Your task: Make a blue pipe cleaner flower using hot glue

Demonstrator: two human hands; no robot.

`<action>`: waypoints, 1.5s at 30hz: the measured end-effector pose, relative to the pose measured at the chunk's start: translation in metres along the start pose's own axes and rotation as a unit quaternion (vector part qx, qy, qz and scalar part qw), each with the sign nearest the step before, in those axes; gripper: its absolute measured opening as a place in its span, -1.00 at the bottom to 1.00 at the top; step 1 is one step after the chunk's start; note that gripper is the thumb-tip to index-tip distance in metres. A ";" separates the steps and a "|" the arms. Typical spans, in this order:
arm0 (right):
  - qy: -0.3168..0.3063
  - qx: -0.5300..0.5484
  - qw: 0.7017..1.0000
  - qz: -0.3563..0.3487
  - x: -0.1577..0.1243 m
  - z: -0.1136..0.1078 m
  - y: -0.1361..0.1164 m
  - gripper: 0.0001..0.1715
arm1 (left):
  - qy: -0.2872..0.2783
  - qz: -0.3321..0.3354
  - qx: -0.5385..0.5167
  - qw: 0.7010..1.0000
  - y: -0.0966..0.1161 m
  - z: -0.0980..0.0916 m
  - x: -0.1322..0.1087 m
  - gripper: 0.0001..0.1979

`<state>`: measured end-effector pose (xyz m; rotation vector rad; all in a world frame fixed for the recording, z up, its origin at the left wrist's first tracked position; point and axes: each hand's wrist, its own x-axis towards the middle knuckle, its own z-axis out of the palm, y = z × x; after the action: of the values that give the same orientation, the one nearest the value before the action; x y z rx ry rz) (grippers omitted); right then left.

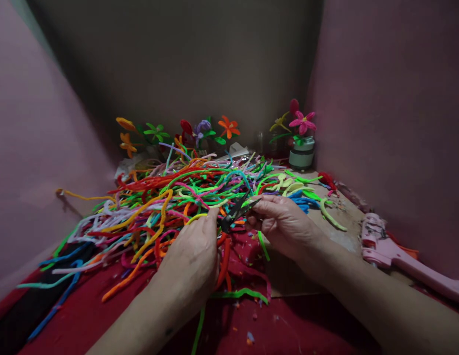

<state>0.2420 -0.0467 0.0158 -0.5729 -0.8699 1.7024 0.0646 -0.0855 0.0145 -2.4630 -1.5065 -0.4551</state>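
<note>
My left hand (196, 249) is wrapped round the red handles of a pair of scissors (233, 215). Their dark blades stand apart and point up and to the right. From the right, my right hand (279, 219) pinches a short light-green pipe cleaner (248, 202), whose end lies by the blades. The fingertips partly hide that piece, so I cannot tell its full length. Behind and left of both hands spreads a large tangled heap of coloured pipe cleaners (148, 197). A bright-green length (244, 294) lies on the red cloth below the hands.
Pipe-cleaner flowers stand along the back wall, among them an orange one (229, 127) and a pink one (303, 122) above a pale-green jar (301, 154). At right rests a pink glue gun (407, 268). Scraps dot the red cloth (288, 325) and a brown board (342, 236).
</note>
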 end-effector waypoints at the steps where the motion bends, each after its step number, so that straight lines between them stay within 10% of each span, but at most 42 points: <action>1: 0.001 -0.002 1.000 0.002 0.000 0.000 0.000 -0.97 | -0.004 -0.003 -0.001 1.000 0.000 0.000 0.000 -0.47; 33: 0.017 -0.027 0.999 0.020 -0.001 0.000 -0.003 -0.96 | -0.037 0.005 0.048 0.998 -0.001 0.000 0.001 -0.44; 41: 0.021 -0.033 0.999 0.005 0.002 0.000 -0.003 -0.89 | -0.060 -0.111 -0.124 0.984 0.003 -0.015 0.007 -0.50; 45: 0.007 -0.035 0.999 0.003 0.001 0.000 -0.002 -0.90 | -0.050 -0.069 -0.183 0.979 0.000 -0.011 0.007 -0.46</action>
<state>0.2430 -0.0459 0.0176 -0.6345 -0.9202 1.6770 0.0662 -0.0834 0.0279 -2.6968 -1.7819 -0.7012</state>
